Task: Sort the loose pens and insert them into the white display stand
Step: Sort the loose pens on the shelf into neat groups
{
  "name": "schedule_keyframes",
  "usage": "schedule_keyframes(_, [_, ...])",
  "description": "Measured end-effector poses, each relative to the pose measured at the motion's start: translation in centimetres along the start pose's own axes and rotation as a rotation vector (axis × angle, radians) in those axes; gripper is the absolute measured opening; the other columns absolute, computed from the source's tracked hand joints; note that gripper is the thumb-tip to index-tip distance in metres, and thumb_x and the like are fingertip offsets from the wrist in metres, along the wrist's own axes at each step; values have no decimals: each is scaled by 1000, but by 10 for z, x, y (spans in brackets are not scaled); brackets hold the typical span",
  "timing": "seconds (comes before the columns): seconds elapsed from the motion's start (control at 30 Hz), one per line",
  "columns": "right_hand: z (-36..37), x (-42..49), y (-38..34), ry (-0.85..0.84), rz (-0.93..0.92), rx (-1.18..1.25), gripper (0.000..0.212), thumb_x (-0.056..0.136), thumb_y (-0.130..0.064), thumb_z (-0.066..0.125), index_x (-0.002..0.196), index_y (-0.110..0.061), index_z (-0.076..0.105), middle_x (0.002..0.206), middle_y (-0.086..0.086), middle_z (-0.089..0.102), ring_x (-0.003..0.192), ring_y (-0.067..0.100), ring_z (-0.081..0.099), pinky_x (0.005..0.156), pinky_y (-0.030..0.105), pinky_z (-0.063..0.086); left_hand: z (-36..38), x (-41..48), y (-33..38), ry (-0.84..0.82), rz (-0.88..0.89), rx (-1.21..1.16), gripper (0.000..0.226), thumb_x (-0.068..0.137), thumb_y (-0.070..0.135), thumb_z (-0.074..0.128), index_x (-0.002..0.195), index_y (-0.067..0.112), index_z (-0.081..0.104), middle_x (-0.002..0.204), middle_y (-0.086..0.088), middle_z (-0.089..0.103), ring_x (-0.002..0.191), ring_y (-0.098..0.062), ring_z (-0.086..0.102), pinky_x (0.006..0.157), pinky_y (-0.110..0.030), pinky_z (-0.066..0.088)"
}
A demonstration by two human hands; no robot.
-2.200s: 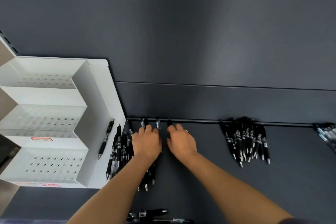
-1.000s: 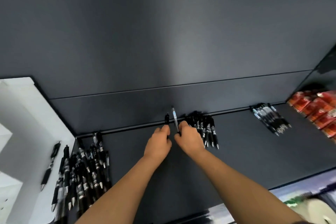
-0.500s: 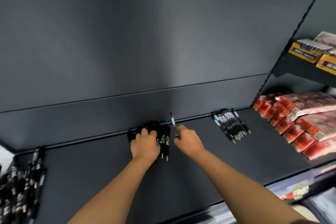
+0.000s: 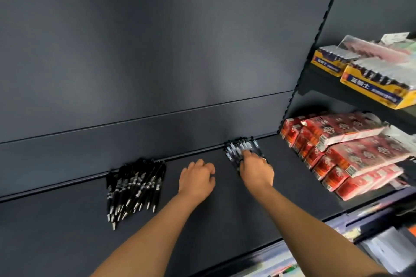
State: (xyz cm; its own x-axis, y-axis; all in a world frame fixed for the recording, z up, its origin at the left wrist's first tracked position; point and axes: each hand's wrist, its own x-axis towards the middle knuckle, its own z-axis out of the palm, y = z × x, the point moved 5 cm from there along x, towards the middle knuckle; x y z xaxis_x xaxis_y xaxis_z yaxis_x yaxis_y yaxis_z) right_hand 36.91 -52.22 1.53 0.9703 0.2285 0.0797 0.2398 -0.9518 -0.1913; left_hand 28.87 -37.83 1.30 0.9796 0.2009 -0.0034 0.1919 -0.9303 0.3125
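Note:
Two heaps of loose pens lie against the back edge of a dark shelf (image 4: 67, 231). The bigger heap of black pens (image 4: 135, 186) is left of centre, tips toward me. A smaller bunch of pens with clear barrels (image 4: 239, 147) lies further right. My right hand (image 4: 256, 170) rests on the near end of this smaller bunch, fingers stretched over the pens. My left hand (image 4: 197, 179) hovers low over the bare shelf between the two heaps, fingers loosely curled and holding nothing. The white display stand is out of view.
Red packets (image 4: 337, 153) are stacked on the shelf just right of my right hand. Yellow boxes (image 4: 371, 83) sit on a higher shelf at the right. A dark back panel (image 4: 157, 51) rises behind the pens.
The view swung right, and the white stand and the leftmost pens left the frame. My right hand carried a single pen rightward to the smaller bunch. My left hand came off the black heap.

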Motion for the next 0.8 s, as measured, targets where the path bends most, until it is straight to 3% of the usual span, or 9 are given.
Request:
schedule_keyframes(0.13, [10, 9, 21, -52, -8, -100, 32, 92, -16, 47, 124, -17, 48, 117, 4, 61, 108, 27, 57, 83, 35, 44, 6, 10, 8, -8, 25, -5, 22, 92, 27, 46, 110, 26, 57, 114, 2, 52, 109, -20, 47, 91, -32, 37])
schedule_keyframes(0.3, [24, 19, 25, -124, -2, -35, 33, 91, -6, 45, 123, -13, 48, 122, 8, 54, 102, 31, 60, 66, 32, 40, 13, 14, 5, -40, 24, -11, 21, 92, 27, 46, 110, 26, 57, 112, 2, 53, 108, -20, 48, 92, -31, 37])
schedule_keyframes(0.4, [25, 24, 22, -125, -23, -40, 39, 90, -3, 49, 127, -14, 46, 126, 8, 51, 103, 31, 59, 64, 33, 42, 12, 13, -1, -38, 21, -11, 21, 92, 27, 46, 110, 26, 57, 112, 2, 53, 107, -19, 48, 91, -30, 37])
schedule_keyframes(0.53, [18, 30, 17, -122, -31, -116, 41, 89, -10, 52, 129, -16, 45, 129, 9, 45, 112, 31, 51, 79, 39, 47, 2, 8, -14, -16, 9, -11, 21, 92, 28, 47, 111, 26, 57, 112, 2, 53, 108, -19, 48, 89, -30, 36])
schedule_keyframes(0.8, [17, 3, -92, -49, -426, -14, 32, 95, -30, 45, 124, -19, 52, 123, 7, 49, 114, 30, 49, 90, 39, 42, -38, -24, -73, 102, -99, 44, 25, 92, 30, 47, 115, 25, 53, 112, 4, 56, 109, -19, 50, 86, -33, 39])
